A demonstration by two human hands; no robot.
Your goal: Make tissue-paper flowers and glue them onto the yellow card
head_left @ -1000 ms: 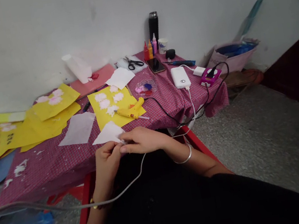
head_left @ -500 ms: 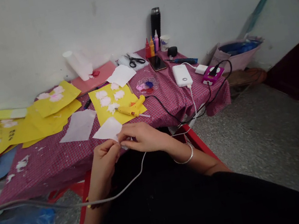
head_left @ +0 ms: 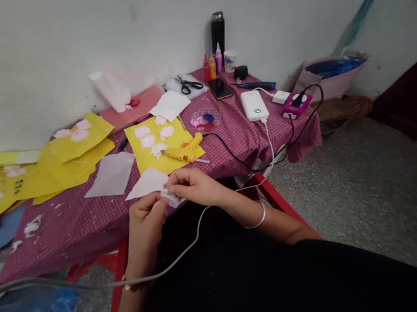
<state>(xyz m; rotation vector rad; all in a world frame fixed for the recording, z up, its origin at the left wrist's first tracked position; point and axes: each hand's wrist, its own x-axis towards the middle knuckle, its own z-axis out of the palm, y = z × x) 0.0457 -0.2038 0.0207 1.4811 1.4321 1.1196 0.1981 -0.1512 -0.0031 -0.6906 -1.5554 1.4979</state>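
Between my two hands is a sheet of thin white tissue paper (head_left: 149,182), its near corner bunched at my fingertips. My left hand (head_left: 147,218) pinches the paper from the left. From the right, my right hand (head_left: 193,184) pinches the same bunched part, thumb against fingers. Just beyond lies a yellow sheet (head_left: 143,165) with several pinkish-white paper blossoms (head_left: 147,141). A yellow glue gun (head_left: 184,152) rests on that sheet. Left of my hands, another white tissue sheet (head_left: 110,174) lies flat on the checked tablecloth.
More yellow sheets (head_left: 69,169) overlap at the left. Toward the back are scissors (head_left: 190,84), paint bottles (head_left: 212,65), a phone (head_left: 220,88) and a black flask (head_left: 217,30). A white power bank (head_left: 254,105) and cables lie right. A grey cable (head_left: 145,279) crosses before my forearms.
My hands have drawn slightly apart at the fingertips, and more of the bunched white paper shows between them. The other things on the table stay where they were.
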